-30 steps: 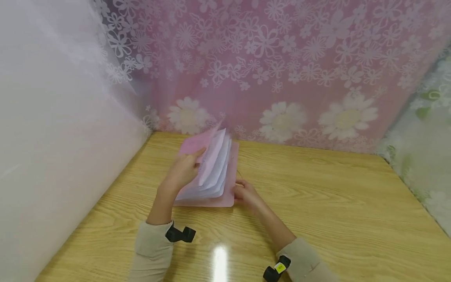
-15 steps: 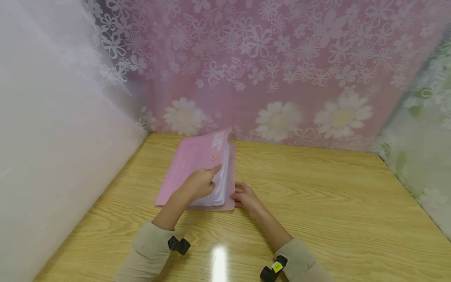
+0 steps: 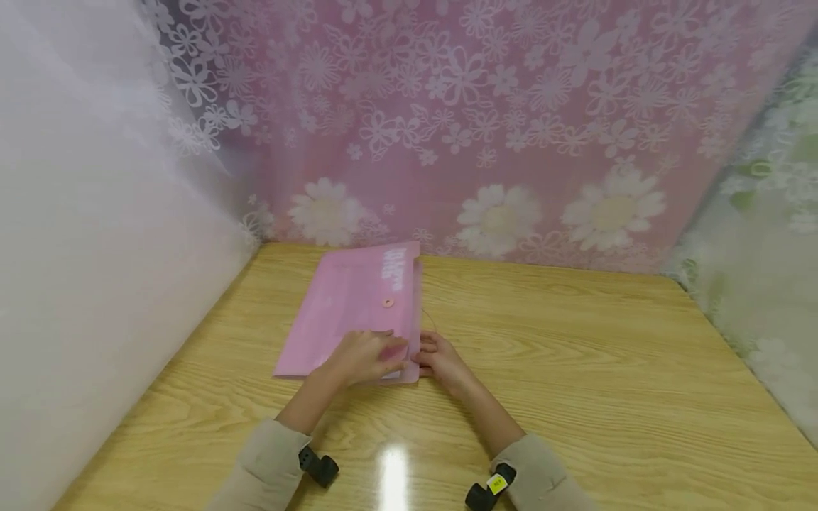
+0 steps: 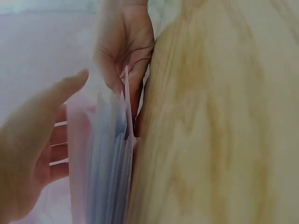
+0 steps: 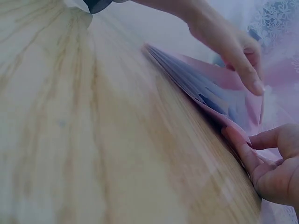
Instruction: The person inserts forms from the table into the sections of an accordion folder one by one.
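Observation:
A pink expanding file folder (image 3: 345, 291) lies on the table, its front cover lowered over white inner pockets (image 4: 105, 163). White lettering and a small round button (image 3: 388, 303) mark the cover. My left hand (image 3: 364, 355) rests on the cover near its front right corner; in the left wrist view its thumb is extended and its fingers lie along the cover. At the right edge, my right hand (image 3: 445, 363) pinches the back cover between thumb and fingers, clearest in the right wrist view. A thin string (image 3: 429, 319) curves out beside that edge.
The wood-grain table (image 3: 543, 369) extends to the right and toward me. Behind it hangs a pink flowered curtain (image 3: 447, 142). A whitish sheet (image 3: 128, 213) borders the left side, and a pale floral sheet (image 3: 767, 248) borders the right.
The front cover and pockets have swung down to the right over the back cover. My left hand has moved right and toward me; my right hand keeps its grip at the edge.

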Motion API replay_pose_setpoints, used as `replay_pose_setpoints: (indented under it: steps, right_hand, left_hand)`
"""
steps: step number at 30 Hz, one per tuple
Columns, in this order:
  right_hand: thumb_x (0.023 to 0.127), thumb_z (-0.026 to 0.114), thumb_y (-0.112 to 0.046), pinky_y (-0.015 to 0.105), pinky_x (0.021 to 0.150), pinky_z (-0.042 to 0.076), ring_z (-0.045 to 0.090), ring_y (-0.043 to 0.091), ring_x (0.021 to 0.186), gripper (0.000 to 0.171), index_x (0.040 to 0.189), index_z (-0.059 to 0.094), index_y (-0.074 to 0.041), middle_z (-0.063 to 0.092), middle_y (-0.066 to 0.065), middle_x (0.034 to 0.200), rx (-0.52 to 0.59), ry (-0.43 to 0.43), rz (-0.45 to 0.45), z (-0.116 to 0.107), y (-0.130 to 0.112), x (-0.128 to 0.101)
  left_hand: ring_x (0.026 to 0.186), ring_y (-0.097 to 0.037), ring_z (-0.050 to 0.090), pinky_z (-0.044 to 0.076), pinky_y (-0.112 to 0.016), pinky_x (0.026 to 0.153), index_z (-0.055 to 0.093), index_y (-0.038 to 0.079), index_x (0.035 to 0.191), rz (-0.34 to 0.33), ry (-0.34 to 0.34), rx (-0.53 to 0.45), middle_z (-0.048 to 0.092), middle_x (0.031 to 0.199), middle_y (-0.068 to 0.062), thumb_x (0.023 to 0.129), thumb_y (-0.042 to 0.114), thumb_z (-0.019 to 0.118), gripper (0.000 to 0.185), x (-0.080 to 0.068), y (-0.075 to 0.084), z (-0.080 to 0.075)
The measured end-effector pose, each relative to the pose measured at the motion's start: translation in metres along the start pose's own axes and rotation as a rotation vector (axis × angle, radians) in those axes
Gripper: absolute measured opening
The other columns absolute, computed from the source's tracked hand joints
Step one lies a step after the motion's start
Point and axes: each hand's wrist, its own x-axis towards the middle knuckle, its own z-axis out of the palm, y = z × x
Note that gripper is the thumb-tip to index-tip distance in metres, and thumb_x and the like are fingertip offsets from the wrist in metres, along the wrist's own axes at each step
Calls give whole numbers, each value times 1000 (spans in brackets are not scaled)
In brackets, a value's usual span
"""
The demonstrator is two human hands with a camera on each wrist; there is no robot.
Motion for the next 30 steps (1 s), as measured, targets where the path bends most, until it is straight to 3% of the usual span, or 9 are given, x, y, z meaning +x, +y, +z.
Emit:
replay_pose_setpoints:
  steps: [2, 4, 6, 10, 15, 30]
  right_hand:
    - [85, 47, 9, 31, 70, 50, 58, 22, 89, 52, 133, 27, 13, 48, 31, 120, 3, 2, -3, 1, 0, -1]
    - [85, 47, 10, 32, 71, 50, 58, 23, 90, 52, 133, 27, 13, 48, 31, 120, 1, 3, -11, 1, 0, -1]
    - [85, 47, 10, 32, 71, 50, 58, 23, 90, 52, 133, 28, 13, 48, 31, 120, 10, 6, -9, 1, 0, -1]
    - [85, 46, 10, 33, 71, 50, 57, 23, 89, 50, 131, 30, 14, 48, 31, 119, 2, 8, -18, 2, 2, 0]
    - [86, 47, 8, 32, 69, 51, 58, 23, 87, 46, 130, 35, 13, 53, 28, 114, -59, 25, -41, 3, 4, 0]
    - [89, 47, 6, 34, 67, 52, 60, 20, 75, 43, 129, 34, 16, 58, 22, 98, -94, 33, -47, 7, 5, 1]
  left_hand:
    - [112, -26, 51, 44, -38, 85, 63, 13, 121, -11, -39, -75, 56, 123, -8, 88, 46, 54, 47, -3, -3, 7]
    - [126, -29, 35, 30, -42, 99, 56, 12, 128, -26, -78, -152, 46, 134, -7, 89, 46, 52, 52, -6, -5, 12]
    - [133, -30, 21, 16, -44, 105, 49, 11, 135, -30, -104, -192, 36, 141, -7, 90, 45, 51, 56, -9, -8, 19]
    - [135, -29, 11, 7, -45, 106, 36, 15, 143, -41, -110, -149, 23, 147, -7, 89, 52, 48, 66, -16, -13, 34]
    - [136, -25, 10, 4, -44, 106, 34, 19, 144, -49, -79, -120, 20, 148, -3, 86, 60, 45, 72, -19, -19, 44]
    - [135, -26, 15, 6, -42, 107, 39, 20, 142, -19, -53, -115, 25, 147, -3, 84, 62, 46, 72, -22, -33, 46]
